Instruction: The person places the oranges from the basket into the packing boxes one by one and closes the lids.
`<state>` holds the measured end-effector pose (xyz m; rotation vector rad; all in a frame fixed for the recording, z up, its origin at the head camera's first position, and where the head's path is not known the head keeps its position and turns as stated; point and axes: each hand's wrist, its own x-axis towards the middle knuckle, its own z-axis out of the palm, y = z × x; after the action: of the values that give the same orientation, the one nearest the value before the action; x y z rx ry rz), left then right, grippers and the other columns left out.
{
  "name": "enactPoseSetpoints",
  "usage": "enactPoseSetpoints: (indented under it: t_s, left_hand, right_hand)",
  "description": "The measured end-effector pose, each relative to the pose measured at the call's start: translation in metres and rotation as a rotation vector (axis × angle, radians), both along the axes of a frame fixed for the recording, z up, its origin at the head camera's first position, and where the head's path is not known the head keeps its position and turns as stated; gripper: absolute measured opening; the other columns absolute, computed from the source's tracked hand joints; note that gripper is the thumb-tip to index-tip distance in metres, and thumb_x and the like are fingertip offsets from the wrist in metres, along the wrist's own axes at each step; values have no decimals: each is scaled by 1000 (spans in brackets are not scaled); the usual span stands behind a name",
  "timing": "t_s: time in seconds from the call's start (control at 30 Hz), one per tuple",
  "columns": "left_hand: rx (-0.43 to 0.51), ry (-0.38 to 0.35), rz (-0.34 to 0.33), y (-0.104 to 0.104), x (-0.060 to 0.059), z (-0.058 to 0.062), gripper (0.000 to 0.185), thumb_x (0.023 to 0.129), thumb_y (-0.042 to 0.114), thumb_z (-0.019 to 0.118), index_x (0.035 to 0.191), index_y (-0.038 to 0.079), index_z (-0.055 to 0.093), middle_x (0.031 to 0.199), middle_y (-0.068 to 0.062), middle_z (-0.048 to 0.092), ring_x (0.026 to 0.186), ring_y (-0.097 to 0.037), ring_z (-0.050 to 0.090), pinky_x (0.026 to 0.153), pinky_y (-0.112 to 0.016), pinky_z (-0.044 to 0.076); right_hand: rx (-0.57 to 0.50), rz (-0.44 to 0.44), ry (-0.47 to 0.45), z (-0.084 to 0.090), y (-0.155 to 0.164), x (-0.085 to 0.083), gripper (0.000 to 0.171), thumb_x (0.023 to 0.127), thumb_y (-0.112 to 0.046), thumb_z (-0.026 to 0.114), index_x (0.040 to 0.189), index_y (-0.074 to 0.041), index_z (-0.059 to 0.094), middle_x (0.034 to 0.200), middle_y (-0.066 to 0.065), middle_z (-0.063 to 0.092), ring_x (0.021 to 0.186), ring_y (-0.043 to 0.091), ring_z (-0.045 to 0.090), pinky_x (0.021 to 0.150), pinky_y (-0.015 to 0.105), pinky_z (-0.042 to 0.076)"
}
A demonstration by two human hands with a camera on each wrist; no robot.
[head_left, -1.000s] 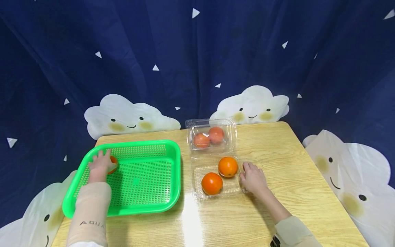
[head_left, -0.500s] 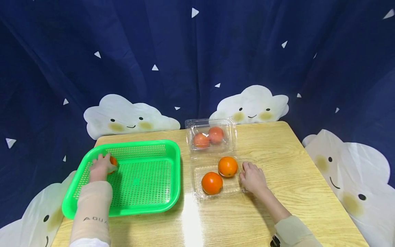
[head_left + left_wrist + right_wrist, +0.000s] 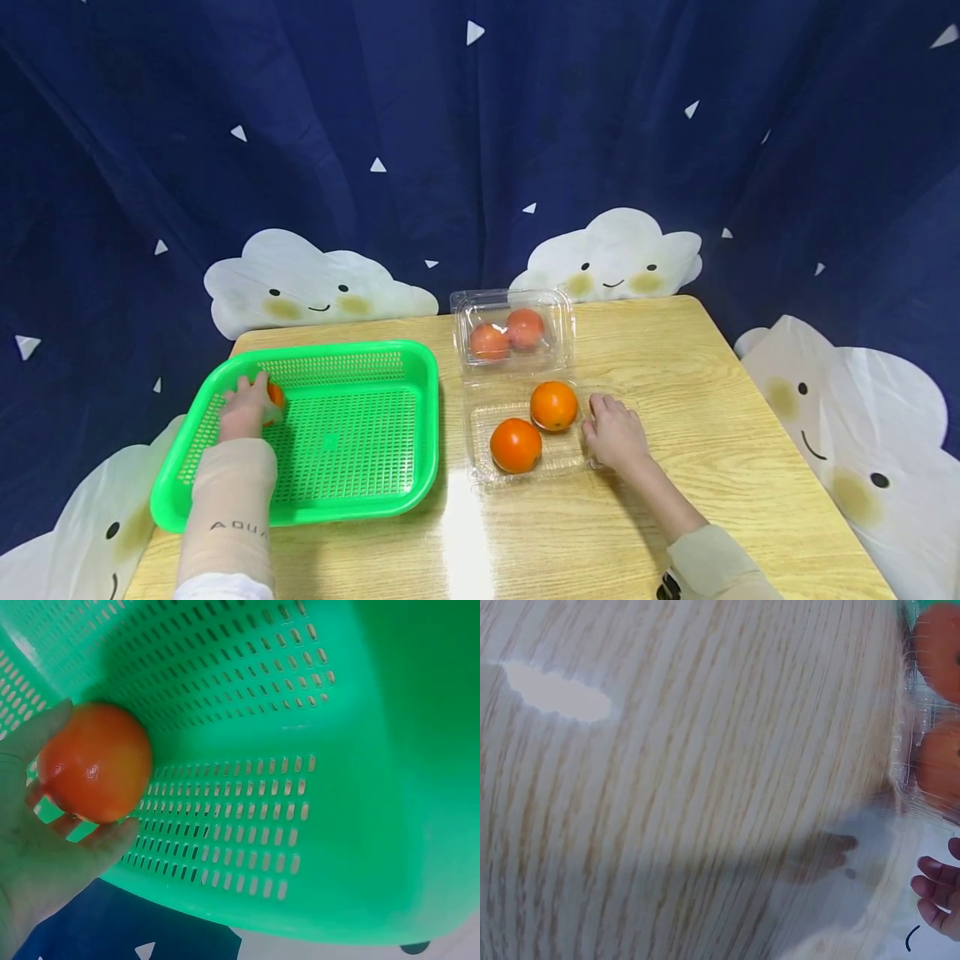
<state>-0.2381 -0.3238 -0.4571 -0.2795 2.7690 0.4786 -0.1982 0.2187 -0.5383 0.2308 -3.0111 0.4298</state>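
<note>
My left hand (image 3: 250, 400) is inside the green perforated basket (image 3: 427, 360), at its far-left corner, fingers curled round a small orange fruit (image 3: 275, 392). The left wrist view shows that fruit (image 3: 94, 761) held just off the basket wall (image 3: 300, 712). A clear clamshell container (image 3: 480, 421) lies open beside the basket. Two orange fruits (image 3: 553, 405) (image 3: 515, 445) sit in its near half, and two redder ones (image 3: 507, 335) show through the far half. My right hand (image 3: 611, 431) rests on the table with its fingers against the container's right edge, holding nothing.
The wooden table (image 3: 712, 400) carries only the basket and the container. A dark blue curtain with white clouds hangs close behind and around it. In the right wrist view the fingertips (image 3: 934, 870) lie by the container's rim, with bare wood (image 3: 667, 787) beyond.
My left hand with the fruit has edged slightly nearer and lower in the basket's corner. The right hand and the container have not moved.
</note>
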Motion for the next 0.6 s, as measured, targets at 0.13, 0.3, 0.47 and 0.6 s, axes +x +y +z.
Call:
enactPoseSetpoints:
  t_s: [0.13,0.3,0.47,0.6]
  left_hand:
    - [3,-5,0,0,1,1,79,67,1,66,130,-9,20,119,-41,18,103,-62,25,73,-62,41]
    - [-10,-8,-2,0,1,0,81,63,-5,65,131,-9,21,121,-42,18,103,-63,24,74,-61,42]
    - [-19,-11,-14,-1,0,-2,80,63,-6,66,130,-9,23,120,-42,18,103,-65,23,73,-62,42]
    - [-22,0,-27,-3,-1,-3,80,61,-5,67,128,-9,24,117,-43,19,101,-64,24,73,-62,42]
  right_hand:
    - [1,-2,-4,0,0,0,20,83,-20,55,96,-6,50,86,7,51,81,26,51,67,41,40]
    - [0,-5,-12,0,0,0,23,83,-21,55,99,-5,51,89,9,52,85,28,52,70,43,41]
    - [4,-4,-10,0,0,0,25,84,-21,55,102,-4,51,91,10,53,86,29,52,71,44,42]
    - [3,-7,-13,0,0,0,28,84,-21,55,104,-3,52,93,11,54,87,29,52,71,44,41]
